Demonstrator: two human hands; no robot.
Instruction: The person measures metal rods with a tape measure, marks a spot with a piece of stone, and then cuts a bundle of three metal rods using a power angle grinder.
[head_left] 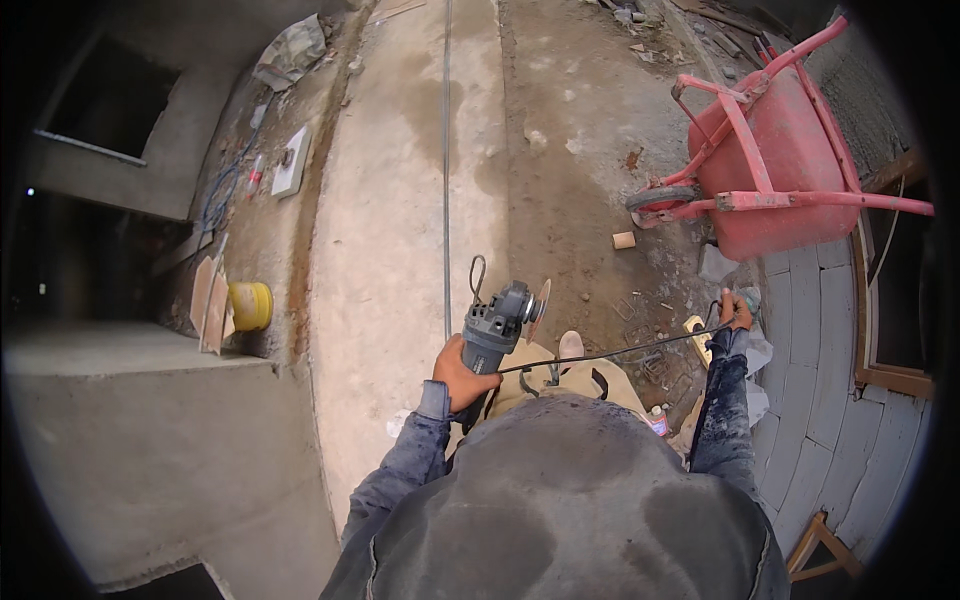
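Note:
My left hand [463, 376] grips a grey-and-black angle grinder [493, 332] by its body, with the disc [537, 312] facing right. Out at the right, my right hand [734, 310] is closed on the black power cord [645, 347], which runs across from the grinder's side. Just below that hand lies a cream power strip [698, 340] among scattered debris and white scraps. One light-coloured foot [571, 346] shows between the grinder and the cord.
A red wheelbarrow [775, 175] leans on its side at upper right, near a block wall [810, 400]. A small cylinder [623, 241] lies by its wheel. A long rod [446, 170] runs along the pale concrete strip [385, 210]. At left are a yellow bucket [250, 306], boards and a concrete ledge [140, 365].

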